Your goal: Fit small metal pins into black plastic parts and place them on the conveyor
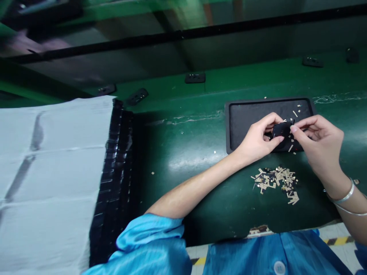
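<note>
While my left grip [258, 138] has the black piece [281, 130] pinched over the tray [228, 128], my right grip [322, 144] is at its edge, can't tell if it's holding anything.

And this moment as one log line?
left hand: holds flat black part | right hand: at its edge | beneath: rimmed black tray | nearer body: pile of mostly beige scraps

Through my head view I see a small, flat black plate [281, 130], held tilted over the black tray's right half.
</note>
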{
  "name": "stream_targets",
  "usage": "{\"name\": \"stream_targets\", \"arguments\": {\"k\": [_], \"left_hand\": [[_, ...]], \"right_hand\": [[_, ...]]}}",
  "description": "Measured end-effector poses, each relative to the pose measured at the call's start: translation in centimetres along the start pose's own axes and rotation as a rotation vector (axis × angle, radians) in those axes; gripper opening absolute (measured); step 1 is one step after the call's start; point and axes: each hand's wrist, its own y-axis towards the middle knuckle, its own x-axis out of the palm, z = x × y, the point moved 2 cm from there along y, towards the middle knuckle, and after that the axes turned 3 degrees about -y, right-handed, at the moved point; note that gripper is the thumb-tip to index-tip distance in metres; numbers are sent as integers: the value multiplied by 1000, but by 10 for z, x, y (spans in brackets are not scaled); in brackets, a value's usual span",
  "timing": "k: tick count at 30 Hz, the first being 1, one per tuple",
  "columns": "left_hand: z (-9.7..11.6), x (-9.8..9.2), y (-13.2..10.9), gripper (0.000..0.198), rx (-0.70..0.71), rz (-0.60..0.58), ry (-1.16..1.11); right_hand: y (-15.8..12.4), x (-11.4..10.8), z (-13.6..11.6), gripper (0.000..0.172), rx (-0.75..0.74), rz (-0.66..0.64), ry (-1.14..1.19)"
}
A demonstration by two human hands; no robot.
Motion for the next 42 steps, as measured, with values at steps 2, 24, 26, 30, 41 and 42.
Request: {"name": "stream_targets", "arguments": {"k": [2,24,26,30,41,42], "left_hand": [[0,0,0,18,14,-11,-20],[-6,-3,3,37,-139,-51,-313],[-6,-4,4,41,-162,-54,-333],[-4,-4,4,42,-172,-79,-367],[-1,-3,3,52,-245,-154,-385],[-2,-3,3,52,-218,-133,-370]], "right_hand": [[0,0,1,8,4,0,13],[14,-4,6,5,227,-158,380],[15,-5,5,3,229,-192,410],[16,-6,6,8,219,-249,428],[17,-7,7,27,230,-303,476],[17,-8,8,26,222,-276,467]]}}
